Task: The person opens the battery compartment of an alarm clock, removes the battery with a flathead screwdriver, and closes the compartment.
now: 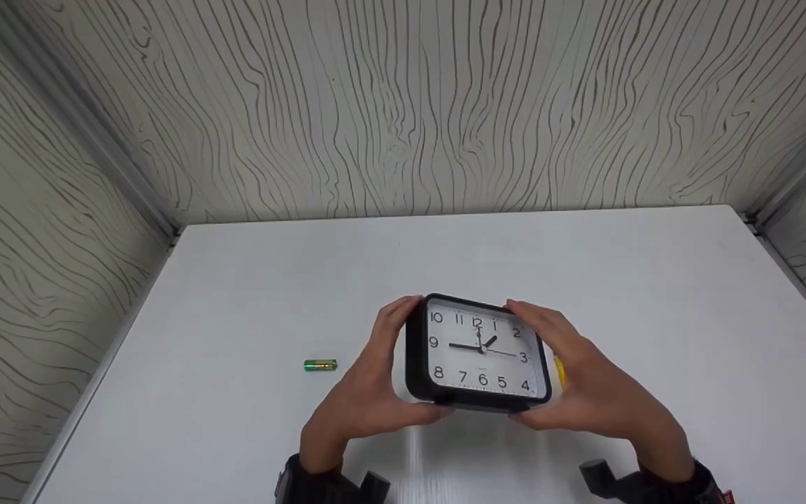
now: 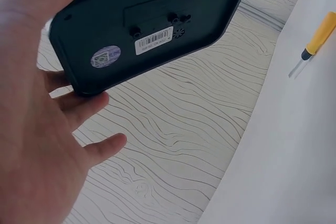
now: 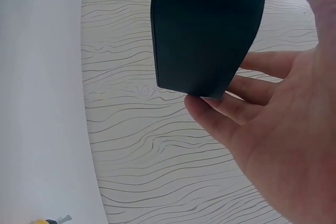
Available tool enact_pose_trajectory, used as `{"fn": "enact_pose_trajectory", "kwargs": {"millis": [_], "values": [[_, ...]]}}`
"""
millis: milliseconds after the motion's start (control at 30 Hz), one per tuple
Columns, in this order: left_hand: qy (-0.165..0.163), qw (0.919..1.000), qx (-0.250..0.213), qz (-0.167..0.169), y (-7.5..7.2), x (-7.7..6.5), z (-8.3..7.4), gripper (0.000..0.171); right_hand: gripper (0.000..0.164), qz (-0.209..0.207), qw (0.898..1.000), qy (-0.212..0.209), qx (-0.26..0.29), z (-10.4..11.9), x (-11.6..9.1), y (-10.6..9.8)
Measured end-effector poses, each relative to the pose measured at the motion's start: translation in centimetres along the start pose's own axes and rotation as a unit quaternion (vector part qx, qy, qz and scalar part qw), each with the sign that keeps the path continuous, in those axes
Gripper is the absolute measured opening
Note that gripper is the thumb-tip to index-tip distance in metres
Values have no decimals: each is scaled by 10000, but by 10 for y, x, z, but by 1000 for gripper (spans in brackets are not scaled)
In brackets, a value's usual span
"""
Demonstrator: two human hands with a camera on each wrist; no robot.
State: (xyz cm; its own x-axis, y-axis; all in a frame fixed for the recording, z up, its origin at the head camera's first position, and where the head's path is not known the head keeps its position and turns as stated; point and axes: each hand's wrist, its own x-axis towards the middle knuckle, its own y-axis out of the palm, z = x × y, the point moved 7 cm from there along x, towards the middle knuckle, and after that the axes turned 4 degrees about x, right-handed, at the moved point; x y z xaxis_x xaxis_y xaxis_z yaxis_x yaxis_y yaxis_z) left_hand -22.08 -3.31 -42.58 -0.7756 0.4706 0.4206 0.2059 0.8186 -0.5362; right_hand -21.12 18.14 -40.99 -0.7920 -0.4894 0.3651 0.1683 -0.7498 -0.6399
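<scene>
A black rectangular alarm clock [image 1: 480,360] with a white dial is held up between both hands, its face toward the head camera. My left hand [image 1: 368,392] grips the clock's left side, fingers at the upper corner and thumb along the bottom edge. On the opposite side my right hand [image 1: 592,381] holds it the same way. In the left wrist view the clock's back [image 2: 110,30] shows a battery cover, small knobs, a barcode label [image 2: 154,40] and a round purple sticker [image 2: 105,56]. The right wrist view catches the plain black side [image 3: 205,30].
A green battery [image 1: 320,365] lies on the white table [image 1: 235,294], left of the left hand. A screwdriver [image 2: 320,34] with a yellow handle lies on the table, mostly hidden behind the right hand in the head view. Wood-patterned panels [image 1: 396,105] enclose the table's back and sides.
</scene>
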Motion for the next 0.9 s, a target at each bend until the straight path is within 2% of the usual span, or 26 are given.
{"fn": "enact_pose_trajectory", "kwargs": {"millis": [167,433,700,900], "values": [[-262,9993,152,222,3,0,6,115,115,9,9999,137,-73,-1,-1,-1],[-467,9973,446,362,6,0,13,117,117,4,9999,115,-125,-4,-1,1],[-843,9923,734,524,10,-1,20,120,118,140,9993,342,-98,-12,-1,4],[-965,9900,830,600,12,-2,24,120,117,176,9989,421,-136,-14,-1,5]]}}
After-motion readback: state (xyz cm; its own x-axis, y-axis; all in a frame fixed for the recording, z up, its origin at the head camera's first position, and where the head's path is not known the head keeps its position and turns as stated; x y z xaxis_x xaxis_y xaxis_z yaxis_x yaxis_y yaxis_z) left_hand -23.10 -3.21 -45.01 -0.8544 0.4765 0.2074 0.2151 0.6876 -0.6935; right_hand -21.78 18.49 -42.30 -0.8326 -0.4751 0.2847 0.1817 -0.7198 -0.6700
